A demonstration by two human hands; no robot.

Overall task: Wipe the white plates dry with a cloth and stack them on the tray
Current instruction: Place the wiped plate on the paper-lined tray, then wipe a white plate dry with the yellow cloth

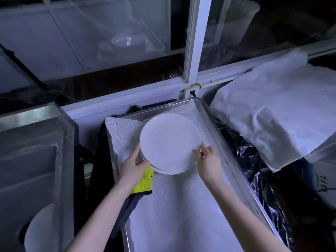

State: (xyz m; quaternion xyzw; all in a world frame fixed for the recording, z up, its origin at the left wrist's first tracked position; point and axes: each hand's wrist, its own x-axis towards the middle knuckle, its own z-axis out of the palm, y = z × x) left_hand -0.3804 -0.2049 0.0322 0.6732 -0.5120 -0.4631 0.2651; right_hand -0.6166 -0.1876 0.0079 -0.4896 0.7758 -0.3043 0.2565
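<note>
- The top plate point(170, 140) lay flat on the stack of white plates point(171, 172), which sat at the far end of the tray point(225, 151) on its mesh liner point(181, 206); the top plate sat slightly off-centre, with the lower rims showing along the near edge.
- My left hand point(135, 165) gripped the rim of the top plate on its left side, thumb along the edge; the yellow cloth point(144, 182) was tucked beneath the palm.
- My right hand point(209, 160) pinched the same rim at the near right, thumb on the upper face; the hands were well apart, one on each side of the plate.
- Judgement: the step in hand was seating and squaring this plate; it should be nudged back until the rims line up, then released with both hands together, so that the stack does not shift on the liner.
- The cloth should stay clear of the rims; trapped between plates, it would tilt the stack.
- One more white plate point(40, 228) waited in the steel basin point(36, 135) at the left; whether it was wet I could not tell.
</note>
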